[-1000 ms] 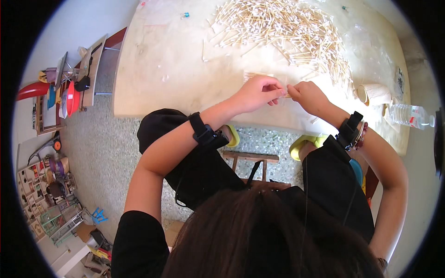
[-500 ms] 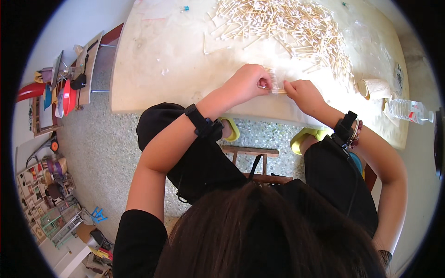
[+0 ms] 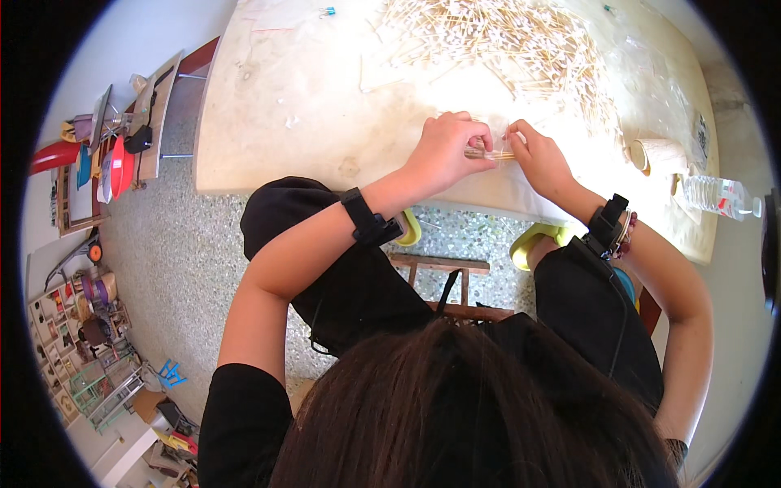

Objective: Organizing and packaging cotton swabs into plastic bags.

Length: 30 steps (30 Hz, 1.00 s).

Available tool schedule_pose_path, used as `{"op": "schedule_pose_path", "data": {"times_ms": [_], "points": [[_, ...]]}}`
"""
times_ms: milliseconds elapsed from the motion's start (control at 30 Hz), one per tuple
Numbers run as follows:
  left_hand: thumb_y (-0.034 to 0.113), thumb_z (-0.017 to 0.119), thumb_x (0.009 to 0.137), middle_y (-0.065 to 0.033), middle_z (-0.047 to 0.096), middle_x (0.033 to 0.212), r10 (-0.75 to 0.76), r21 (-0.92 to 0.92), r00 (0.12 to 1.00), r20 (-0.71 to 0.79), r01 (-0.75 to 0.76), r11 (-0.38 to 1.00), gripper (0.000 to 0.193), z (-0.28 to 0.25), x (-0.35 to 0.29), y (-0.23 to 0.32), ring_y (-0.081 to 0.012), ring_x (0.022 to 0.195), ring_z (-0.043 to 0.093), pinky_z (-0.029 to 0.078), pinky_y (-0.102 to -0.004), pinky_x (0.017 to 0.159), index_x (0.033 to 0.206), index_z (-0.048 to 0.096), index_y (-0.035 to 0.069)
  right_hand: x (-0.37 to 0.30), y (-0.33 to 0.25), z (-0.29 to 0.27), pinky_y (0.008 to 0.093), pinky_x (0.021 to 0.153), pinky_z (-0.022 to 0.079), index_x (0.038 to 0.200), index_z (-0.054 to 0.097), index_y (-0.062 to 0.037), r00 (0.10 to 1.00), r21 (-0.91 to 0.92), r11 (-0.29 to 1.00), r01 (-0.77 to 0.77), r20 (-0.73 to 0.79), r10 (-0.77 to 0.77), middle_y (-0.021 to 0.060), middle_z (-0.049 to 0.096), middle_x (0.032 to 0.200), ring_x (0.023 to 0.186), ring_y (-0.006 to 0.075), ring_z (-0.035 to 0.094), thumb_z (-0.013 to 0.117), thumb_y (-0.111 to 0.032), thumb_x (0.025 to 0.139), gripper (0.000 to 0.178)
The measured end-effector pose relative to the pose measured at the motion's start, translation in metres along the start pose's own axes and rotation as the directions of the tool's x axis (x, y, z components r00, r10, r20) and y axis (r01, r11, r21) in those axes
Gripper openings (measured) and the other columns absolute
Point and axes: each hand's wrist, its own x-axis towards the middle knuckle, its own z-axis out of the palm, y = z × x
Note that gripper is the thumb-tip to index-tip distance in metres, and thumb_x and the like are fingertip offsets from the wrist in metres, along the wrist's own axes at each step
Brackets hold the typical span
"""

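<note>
My left hand [image 3: 449, 148] is closed around a small bundle of cotton swabs [image 3: 498, 155], held low over the near edge of the table. The sticks lie sideways, and their right ends point toward my right hand [image 3: 537, 161]. Its thumb and fingertips are bent together just beside those ends; what they pinch is too small and washed out by glare. Beyond both hands spreads a large loose heap of cotton swabs [image 3: 521, 49], with a few strays at its left side.
The pale tabletop [image 3: 285, 89] runs under everything. To the right stand a cream paper cup-like roll [image 3: 657, 154], a clear plastic bottle [image 3: 716, 195] on its side and crumpled clear plastic [image 3: 647, 77]. A wooden stool [image 3: 443, 265] is below on the speckled floor.
My left hand has turned and closed further over the bundle. My right fingers have lifted off the sticks' ends and drawn up beside them.
</note>
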Motion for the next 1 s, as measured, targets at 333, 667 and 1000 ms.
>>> {"op": "schedule_pose_path", "data": {"times_ms": [333, 667, 1000], "points": [[0.014, 0.077, 0.063, -0.0045, 0.051, 0.070, 0.052, -0.064, 0.996, 0.071, -0.047, 0.997, 0.023, 0.003, 0.001, 0.004, -0.0208, 0.071, 0.052, 0.043, -0.0328, 0.067, 0.078, 0.061, 0.010, -0.005, 0.000, 0.004, 0.0503, 0.060, 0.040, 0.109, 0.040, -0.0092, 0.998, 0.005, 0.998, -0.058, 0.009, 0.058, 0.0217, 0.055, 0.062, 0.065, 0.0413, 0.056, 0.037, -0.019, 0.092, 0.020], [0.009, 0.074, 0.063, -0.0044, 0.049, 0.069, 0.090, 0.035, 0.996, 0.018, -0.091, 0.995, 0.025, 0.008, -0.001, 0.000, -0.0226, 0.071, 0.049, 0.040, -0.0339, 0.067, 0.081, 0.057, 0.010, -0.006, 0.006, 0.010, 0.0460, 0.057, 0.040, 0.113, 0.042, -0.0079, 0.998, 0.193, 0.980, -0.056, -0.018, 0.060, 0.0210, 0.054, 0.060, 0.060, 0.0382, 0.055, 0.039, -0.016, 0.091, 0.023], [0.011, 0.068, 0.070, -0.0093, 0.054, 0.078, 0.077, 0.241, 0.994, 0.082, -0.094, 0.966, 0.017, -0.011, -0.010, 0.010, -0.0270, 0.078, 0.055, 0.045, -0.0354, 0.067, 0.081, 0.055, 0.005, -0.006, 0.004, 0.011, 0.0374, 0.055, 0.039, 0.117, 0.042, -0.0096, 0.997, 0.131, 0.989, -0.067, -0.034, 0.072, 0.0143, 0.050, 0.059, 0.054, 0.0265, 0.051, 0.040, -0.018, 0.092, 0.026]]}}
